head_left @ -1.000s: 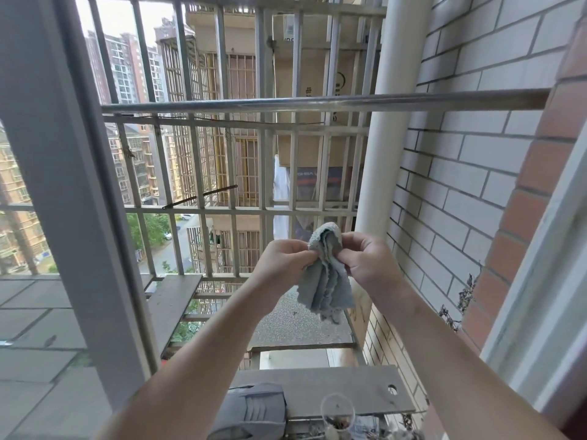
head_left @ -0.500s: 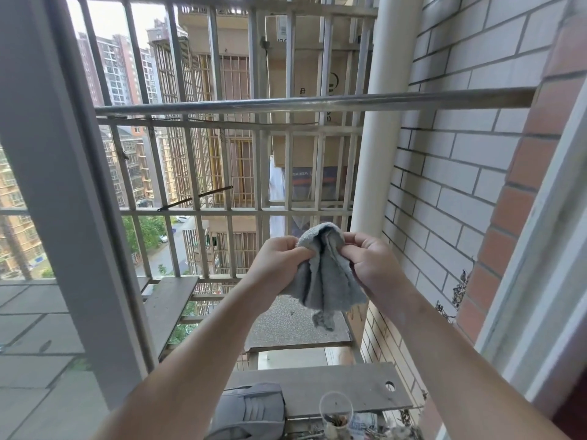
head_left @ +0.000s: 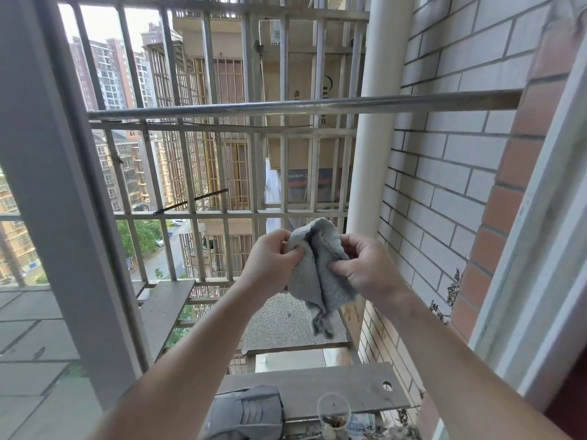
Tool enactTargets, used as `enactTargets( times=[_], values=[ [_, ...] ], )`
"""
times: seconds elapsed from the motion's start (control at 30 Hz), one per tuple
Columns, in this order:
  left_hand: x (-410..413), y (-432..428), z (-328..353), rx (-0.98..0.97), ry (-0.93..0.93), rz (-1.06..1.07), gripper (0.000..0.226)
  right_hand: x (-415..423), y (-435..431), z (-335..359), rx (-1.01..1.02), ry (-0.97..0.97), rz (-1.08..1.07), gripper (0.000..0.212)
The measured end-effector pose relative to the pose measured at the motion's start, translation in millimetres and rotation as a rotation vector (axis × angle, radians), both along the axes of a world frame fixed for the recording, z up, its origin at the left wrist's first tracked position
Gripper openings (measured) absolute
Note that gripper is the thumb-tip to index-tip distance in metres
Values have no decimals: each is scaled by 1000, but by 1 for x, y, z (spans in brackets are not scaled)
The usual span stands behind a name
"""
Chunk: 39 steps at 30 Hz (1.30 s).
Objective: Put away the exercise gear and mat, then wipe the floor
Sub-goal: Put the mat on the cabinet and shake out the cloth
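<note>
- Cloth (head_left: 317, 271) handling is the step you're on, I'd judge. The grey rag hangs bunched in mid-air outside the window, carried only by your grips. It is either being readied for wiping the floor or aired afterwards. No mat or exercise gear shows.
- Ahead, the window grille (head_left: 241, 213) fills the view, with the brick wall (head_left: 460, 185) on the right.
- Above the cloth and well apart from it, a steel rail (head_left: 286, 106) crosses from side to side. If you mean to hang the rag, the next move calls for spreading it flat, lifting it and draping it over that rail.
- Below the cloth lies a plank (head_left: 317, 385), with a grey shoe (head_left: 247, 414) at its near left corner.
- Your left grip (head_left: 273, 265) is clenched on the cloth's left fold, thumb and fingers pinching it.
- Your right grip (head_left: 368, 268) pinches the right fold likewise, fingers curled; neither has let go.
- Smallest, a clear cup (head_left: 333, 411) stands at the plank's near edge, just beside the shoe.
</note>
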<state>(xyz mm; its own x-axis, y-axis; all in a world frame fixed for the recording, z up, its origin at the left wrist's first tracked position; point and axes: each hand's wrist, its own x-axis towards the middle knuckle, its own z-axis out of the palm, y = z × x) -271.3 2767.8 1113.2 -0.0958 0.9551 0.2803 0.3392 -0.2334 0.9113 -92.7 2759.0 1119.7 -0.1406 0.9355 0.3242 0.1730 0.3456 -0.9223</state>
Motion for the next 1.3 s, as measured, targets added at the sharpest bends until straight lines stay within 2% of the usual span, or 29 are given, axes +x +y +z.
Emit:
enactTargets(
  times=[0.17,0.33,0.5,0.67,1.03,1.3],
  values=[
    [-14,3,1,149,250,116,12,10,1,9,126,-203,-141,31],
    [-29,3,15,184,381,191,18,24,5,24,210,-399,-276,30],
    [-42,7,31,254,453,232,20,36,8,45,252,-493,-387,22],
    [-51,13,37,316,485,315,20,45,8,57,280,-515,-397,21],
    [-59,22,45,336,414,415,33,53,7,63,341,-460,-497,18],
    [-60,27,68,419,459,518,25,53,11,75,416,-457,-544,15]
  ],
)
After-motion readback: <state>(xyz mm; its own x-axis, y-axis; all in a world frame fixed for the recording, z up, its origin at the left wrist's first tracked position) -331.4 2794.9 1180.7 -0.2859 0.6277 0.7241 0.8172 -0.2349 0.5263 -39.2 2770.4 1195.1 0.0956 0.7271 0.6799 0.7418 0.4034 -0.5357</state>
